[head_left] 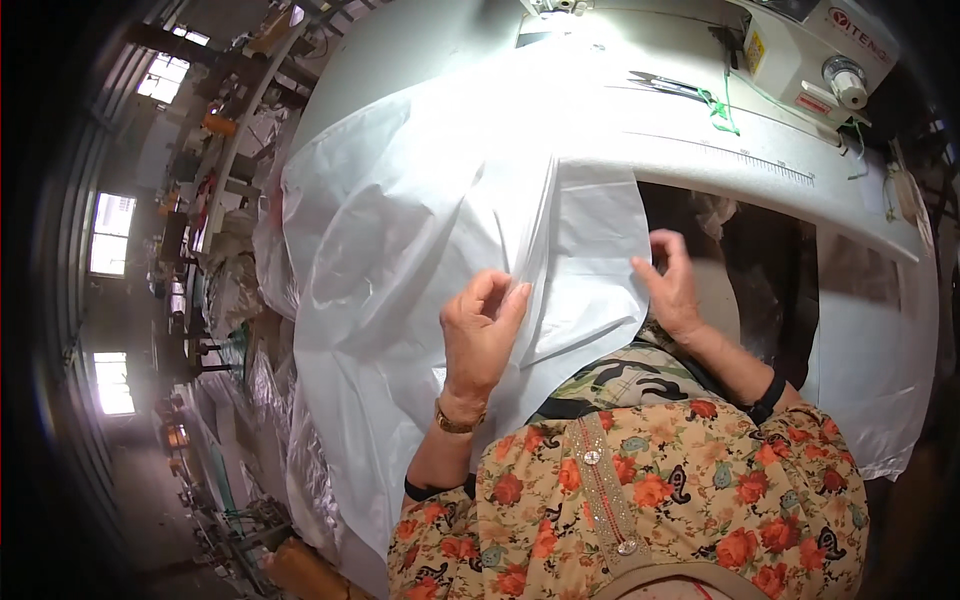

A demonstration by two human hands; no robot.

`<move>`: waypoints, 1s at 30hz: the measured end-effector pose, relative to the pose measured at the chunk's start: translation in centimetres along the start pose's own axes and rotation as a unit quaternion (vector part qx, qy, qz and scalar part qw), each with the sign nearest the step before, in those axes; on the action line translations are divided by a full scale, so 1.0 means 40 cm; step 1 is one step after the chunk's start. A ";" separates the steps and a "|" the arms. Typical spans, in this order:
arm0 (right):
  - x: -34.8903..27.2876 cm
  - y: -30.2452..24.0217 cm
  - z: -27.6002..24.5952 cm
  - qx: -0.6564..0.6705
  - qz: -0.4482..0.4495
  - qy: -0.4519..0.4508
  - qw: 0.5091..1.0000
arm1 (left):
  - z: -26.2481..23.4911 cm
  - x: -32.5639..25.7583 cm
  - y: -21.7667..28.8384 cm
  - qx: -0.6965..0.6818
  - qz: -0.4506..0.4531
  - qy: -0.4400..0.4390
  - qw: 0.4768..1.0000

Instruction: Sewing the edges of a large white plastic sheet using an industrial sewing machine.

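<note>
A large white sheet of thin, slightly shiny material (380, 240) spreads over the table and hangs down at my left and toward my lap. Layered folds run down its middle. At the lower end of these folds is my left hand (475, 335), its thumb and curled fingers closed on the folded edge. My right hand (672, 290) is just off the sheet's right edge, with fingers bent, thumb and forefinger apart, and nothing visible between them. Glare washes out the sheet's far part under the lamp.
At the far right stands a sewing machine head (815, 60). Thread snips (670, 85) with green thread (722, 112) lie beside a ruler scale (745, 155) along the table. Another white sheet (870, 350) hangs at the right. Cluttered machines and racks line the left.
</note>
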State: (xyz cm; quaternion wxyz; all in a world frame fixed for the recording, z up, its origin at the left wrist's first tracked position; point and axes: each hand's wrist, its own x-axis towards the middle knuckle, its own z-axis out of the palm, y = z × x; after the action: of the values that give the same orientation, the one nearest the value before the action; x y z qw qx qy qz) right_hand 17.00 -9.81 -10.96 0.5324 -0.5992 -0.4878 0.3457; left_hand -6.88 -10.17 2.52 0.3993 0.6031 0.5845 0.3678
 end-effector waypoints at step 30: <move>0.162 -0.273 0.348 -0.050 -0.364 -0.220 0.904 | -0.059 0.043 0.234 0.346 0.347 -0.070 0.869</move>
State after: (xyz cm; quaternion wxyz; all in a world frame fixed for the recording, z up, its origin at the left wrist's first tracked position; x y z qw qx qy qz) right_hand 3.50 0.09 -2.33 0.4698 -0.3147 -0.7932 0.2260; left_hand -5.10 -8.31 11.97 0.0517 0.8909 0.3974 0.2137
